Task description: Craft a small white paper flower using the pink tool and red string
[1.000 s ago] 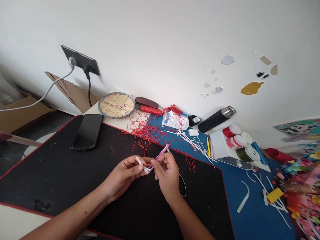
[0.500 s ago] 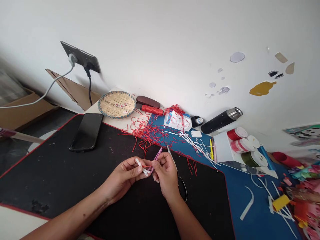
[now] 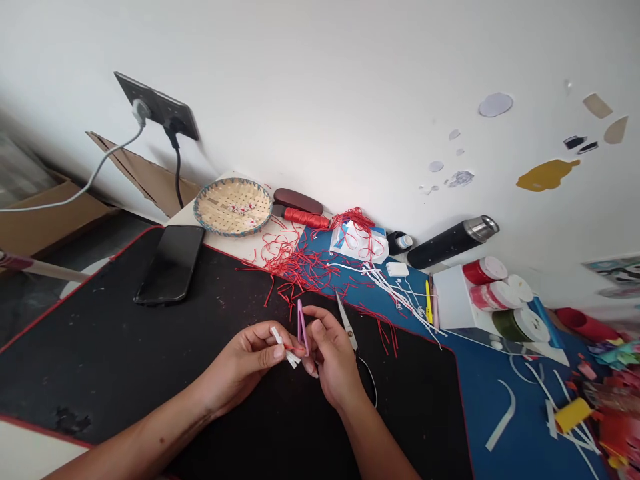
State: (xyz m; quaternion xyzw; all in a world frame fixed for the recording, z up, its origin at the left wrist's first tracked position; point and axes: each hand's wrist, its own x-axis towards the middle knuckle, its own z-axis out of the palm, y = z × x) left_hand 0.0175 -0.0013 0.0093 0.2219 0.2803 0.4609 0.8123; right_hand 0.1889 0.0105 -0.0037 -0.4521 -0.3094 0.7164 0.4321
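Between thumb and fingers, my left hand (image 3: 253, 357) pinches a small bundle of white cord pieces (image 3: 292, 359). A red cord (image 3: 294, 348) runs from this bundle toward my right hand (image 3: 334, 357). That hand is closed around purple tweezers (image 3: 301, 323), whose arms point away from me and stand slightly apart. My right fingertips hover close to the white bundle; whether they touch the red cord I cannot tell. Just beyond my right hand lie scissors (image 3: 349, 327), their handle partly hidden by it.
Cut red cords (image 3: 315, 267) and white cords (image 3: 395, 287) lie behind the black mat (image 3: 200, 347). Nearby are a phone (image 3: 170, 265), a woven basket (image 3: 234, 207), a red thread spool (image 3: 307, 218) and a black flask (image 3: 453, 241). Paper strips (image 3: 503, 417) lie at right.
The tweezers have turned from leaning right to nearly upright, and their arms show apart. My left hand still pinches the white bundle. The camera view has shifted slightly.
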